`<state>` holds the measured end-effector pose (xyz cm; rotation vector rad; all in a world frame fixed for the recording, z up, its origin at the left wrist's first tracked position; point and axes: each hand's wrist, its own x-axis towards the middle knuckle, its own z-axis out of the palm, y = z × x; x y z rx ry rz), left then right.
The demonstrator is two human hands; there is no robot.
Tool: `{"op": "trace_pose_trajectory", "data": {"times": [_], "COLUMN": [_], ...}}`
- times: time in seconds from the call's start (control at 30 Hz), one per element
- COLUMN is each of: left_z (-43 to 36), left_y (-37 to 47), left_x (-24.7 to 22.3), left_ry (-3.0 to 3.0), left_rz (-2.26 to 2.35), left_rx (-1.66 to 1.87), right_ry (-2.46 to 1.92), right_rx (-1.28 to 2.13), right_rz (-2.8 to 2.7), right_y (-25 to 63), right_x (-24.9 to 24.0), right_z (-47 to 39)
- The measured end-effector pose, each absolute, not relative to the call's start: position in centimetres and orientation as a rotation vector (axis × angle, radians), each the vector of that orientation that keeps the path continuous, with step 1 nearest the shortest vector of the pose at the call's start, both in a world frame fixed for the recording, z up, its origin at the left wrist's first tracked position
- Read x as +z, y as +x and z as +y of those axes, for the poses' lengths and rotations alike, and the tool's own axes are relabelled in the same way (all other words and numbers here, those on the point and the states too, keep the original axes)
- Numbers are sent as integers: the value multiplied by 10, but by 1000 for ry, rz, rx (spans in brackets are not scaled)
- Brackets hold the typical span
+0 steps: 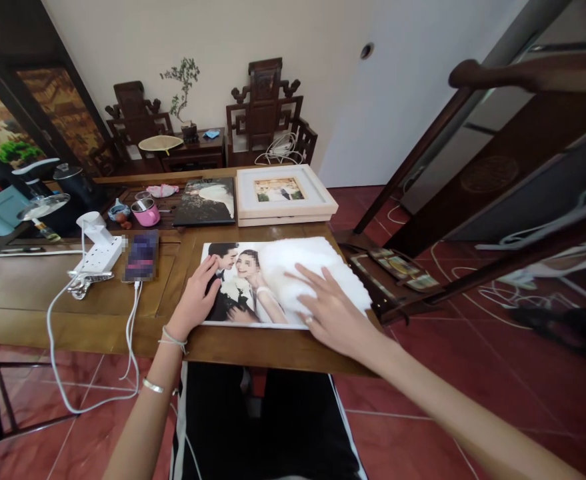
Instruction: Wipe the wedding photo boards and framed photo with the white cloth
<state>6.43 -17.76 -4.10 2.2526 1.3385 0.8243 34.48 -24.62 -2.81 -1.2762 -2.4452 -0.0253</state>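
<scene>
Head view: a wooden table (257, 345) crosses the frame, a photo panel (243, 283) lying flat near centre. White fluff (325, 253) hides the panel's right part; whether cloth or padding is unclear. The right hand (330, 313) splays over it, apparently to press down; the left hand (200, 297) rests fingers extended on the panel's left edge, probably steadying it.
</scene>
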Motion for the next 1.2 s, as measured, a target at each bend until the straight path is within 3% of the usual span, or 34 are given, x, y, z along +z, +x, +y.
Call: {"op": "trace_pose_trajectory", "data": {"times": [0.23, 0.7, 1.07, 1.2], "left_z": [-178, -178, -178, -178], "left_y": [64, 64, 65, 64], "left_x": [-41, -40, -40, -40], "left_ry": [2254, 2240, 2236, 2252], "left_rz": [1343, 1332, 1349, 1342], "left_rx": [793, 798, 797, 784], "right_ry": [-1094, -1398, -1118, -1078], "right_rx": [18, 38, -5, 46], "right_rz": [-2519, -2423, -2481, -2497], "right_y": [341, 349, 335, 333], "right_x": [-22, -22, -25, -22], "right_z": [-316, -165, -309, -316]}}
